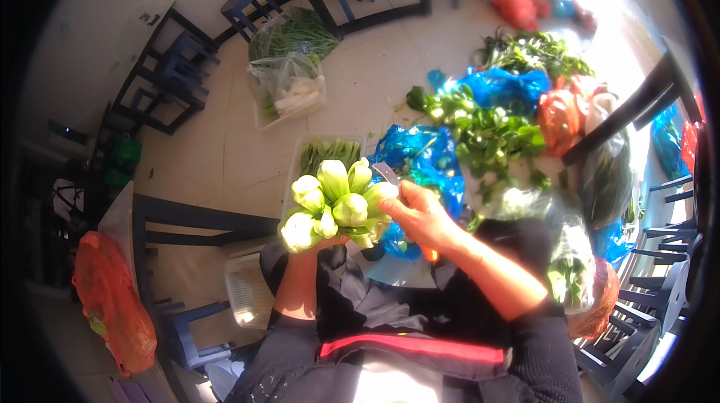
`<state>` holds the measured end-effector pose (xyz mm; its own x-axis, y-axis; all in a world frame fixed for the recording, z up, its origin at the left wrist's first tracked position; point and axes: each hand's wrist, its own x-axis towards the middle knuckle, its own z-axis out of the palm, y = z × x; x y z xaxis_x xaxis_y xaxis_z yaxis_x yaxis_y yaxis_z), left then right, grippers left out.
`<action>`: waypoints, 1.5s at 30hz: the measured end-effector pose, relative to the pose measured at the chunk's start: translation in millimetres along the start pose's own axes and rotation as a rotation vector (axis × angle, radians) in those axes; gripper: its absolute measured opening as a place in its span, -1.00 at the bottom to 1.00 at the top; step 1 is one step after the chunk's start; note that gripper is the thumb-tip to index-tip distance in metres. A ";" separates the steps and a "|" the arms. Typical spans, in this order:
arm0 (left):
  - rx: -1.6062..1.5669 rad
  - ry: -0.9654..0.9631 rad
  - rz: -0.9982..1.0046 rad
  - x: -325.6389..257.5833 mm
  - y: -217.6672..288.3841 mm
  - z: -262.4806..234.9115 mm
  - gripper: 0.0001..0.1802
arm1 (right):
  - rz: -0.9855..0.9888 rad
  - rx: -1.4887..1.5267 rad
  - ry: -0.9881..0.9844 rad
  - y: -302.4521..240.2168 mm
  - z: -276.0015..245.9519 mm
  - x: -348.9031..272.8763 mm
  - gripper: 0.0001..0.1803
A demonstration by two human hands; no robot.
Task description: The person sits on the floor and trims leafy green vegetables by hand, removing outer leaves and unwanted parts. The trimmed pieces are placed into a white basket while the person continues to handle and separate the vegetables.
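Note:
A bunch of bok choy, pale green stem ends facing up, is gathered in front of my lap. My left hand grips it from below, its fingers mostly hidden by the stems. At the bunch's right side, my right hand is closed round a small knife. The blade shows above the thumb and an orange bit of handle appears below the fist. Just beyond the bunch stands a clear tub holding green stalks. Right of it lies an open blue plastic bag with greens.
Leafy greens and an orange-red bag spread over the floor at right. A clear bag of white vegetables sits farther off. A dark table frame and white basket stand left. Stacked stools are at right.

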<state>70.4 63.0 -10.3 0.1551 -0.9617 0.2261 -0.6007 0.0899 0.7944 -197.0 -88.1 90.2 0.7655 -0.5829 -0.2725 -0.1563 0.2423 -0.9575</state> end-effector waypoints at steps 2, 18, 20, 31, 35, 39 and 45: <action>-0.216 0.041 0.129 8.2 3.2 2.4 -0.34 | -0.013 -0.028 0.016 -3.0 1.0 -1.8 -0.46; 0.601 0.046 0.320 36.0 50.4 -7.2 -0.61 | -0.052 0.180 -0.078 -11.1 11.6 -7.8 -0.51; 0.632 0.073 0.340 35.5 51.6 -6.1 -0.63 | -0.027 0.244 -0.084 -11.3 14.0 -9.8 -0.51; 0.993 0.352 0.534 37.0 60.2 -11.7 -0.71 | 0.390 0.547 -0.219 19.8 22.6 -10.3 -0.31; 1.255 0.576 0.596 38.7 64.5 -16.0 -0.72 | 0.432 0.615 -0.292 19.7 20.5 -13.7 -0.30; 1.472 0.790 0.616 39.1 67.7 -20.9 -0.71 | 0.363 0.459 -0.229 9.2 12.7 -19.2 -0.30; 1.632 1.007 0.587 45.9 77.0 -3.1 -0.66 | 0.093 0.023 -0.059 2.7 -10.3 -3.3 -0.45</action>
<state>33.7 26.6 63.0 -0.3363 -0.3933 0.8557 -0.6559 -0.5542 -0.5125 -206.4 -93.6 87.5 0.7838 -0.5108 -0.3531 -0.2141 0.3114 -0.9258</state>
